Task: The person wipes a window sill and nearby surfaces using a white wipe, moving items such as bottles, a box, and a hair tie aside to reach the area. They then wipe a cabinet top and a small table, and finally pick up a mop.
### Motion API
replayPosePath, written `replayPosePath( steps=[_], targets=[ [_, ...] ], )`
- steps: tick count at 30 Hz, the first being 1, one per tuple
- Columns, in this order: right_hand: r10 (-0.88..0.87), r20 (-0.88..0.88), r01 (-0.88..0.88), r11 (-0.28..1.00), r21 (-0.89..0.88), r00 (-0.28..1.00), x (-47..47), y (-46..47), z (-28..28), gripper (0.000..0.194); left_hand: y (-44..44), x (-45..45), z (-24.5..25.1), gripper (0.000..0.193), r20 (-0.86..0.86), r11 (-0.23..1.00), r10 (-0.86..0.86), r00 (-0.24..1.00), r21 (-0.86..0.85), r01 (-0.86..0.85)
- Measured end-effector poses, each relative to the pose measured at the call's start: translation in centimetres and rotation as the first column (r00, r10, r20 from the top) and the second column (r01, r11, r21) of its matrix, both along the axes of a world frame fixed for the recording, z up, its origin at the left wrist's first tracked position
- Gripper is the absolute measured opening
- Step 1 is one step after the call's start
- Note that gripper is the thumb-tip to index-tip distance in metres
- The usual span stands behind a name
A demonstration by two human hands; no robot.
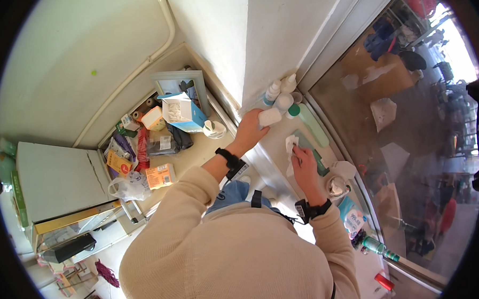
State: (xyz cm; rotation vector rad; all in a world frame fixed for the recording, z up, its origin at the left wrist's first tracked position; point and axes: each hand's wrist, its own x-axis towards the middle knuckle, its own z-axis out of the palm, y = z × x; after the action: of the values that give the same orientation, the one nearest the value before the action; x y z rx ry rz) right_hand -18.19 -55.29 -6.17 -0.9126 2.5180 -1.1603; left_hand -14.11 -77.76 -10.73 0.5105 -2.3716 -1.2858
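Note:
My left hand point(250, 129) grips a small white bottle-like container point(269, 117) above the window sill point(270, 139). In my right hand point(305, 168) is a crumpled white tissue point(291, 144), pinched between the fingers and touching the sill. Just beyond the left hand stand a white pump bottle point(272, 91), a second white bottle point(288, 83), a white jar point(284, 102) and a container with a green cap point(293, 110). A dark green flat box point(319, 162) lies beside the right hand, partly hidden by it. Farther right rests a long pale green case point(314, 126).
Along the sill sit a glass jar point(336, 186), a blue tissue pack point(351, 216) and a green bottle point(374, 244), beside the window glass point(341, 93). On the left-hand tabletop point(195, 151) are a blue box point(186, 117), a white bottle point(214, 129), an orange box point(160, 176) and a picture frame point(204, 91).

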Motion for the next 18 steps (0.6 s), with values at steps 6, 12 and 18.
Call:
replayPosePath(
  steps=[6, 12, 18],
  targets=[
    [0.133, -0.142, -0.107, 0.979, 0.173, 0.981, -2.7, -6.2, -3.2, 0.026, -0.5, 9.5, 2.7, 0.054, 0.042, 0.984, 0.138, 0.990, 0.111, -0.142],
    [0.298, -0.260, -0.235, 0.940, 0.246, 0.919, -1.9, -10.2, -6.3, 0.027, 0.2, 15.7, 4.6, 0.052, 0.073, 0.965, 0.227, 0.971, 0.119, -0.234],
    [0.478, -0.153, -0.444, 0.871, 0.211, 0.865, -0.5, -10.8, -4.4, 0.022, -0.5, 16.6, 5.7, 0.050, -0.005, 0.972, 0.236, 0.972, -0.016, -0.236]
  ],
)
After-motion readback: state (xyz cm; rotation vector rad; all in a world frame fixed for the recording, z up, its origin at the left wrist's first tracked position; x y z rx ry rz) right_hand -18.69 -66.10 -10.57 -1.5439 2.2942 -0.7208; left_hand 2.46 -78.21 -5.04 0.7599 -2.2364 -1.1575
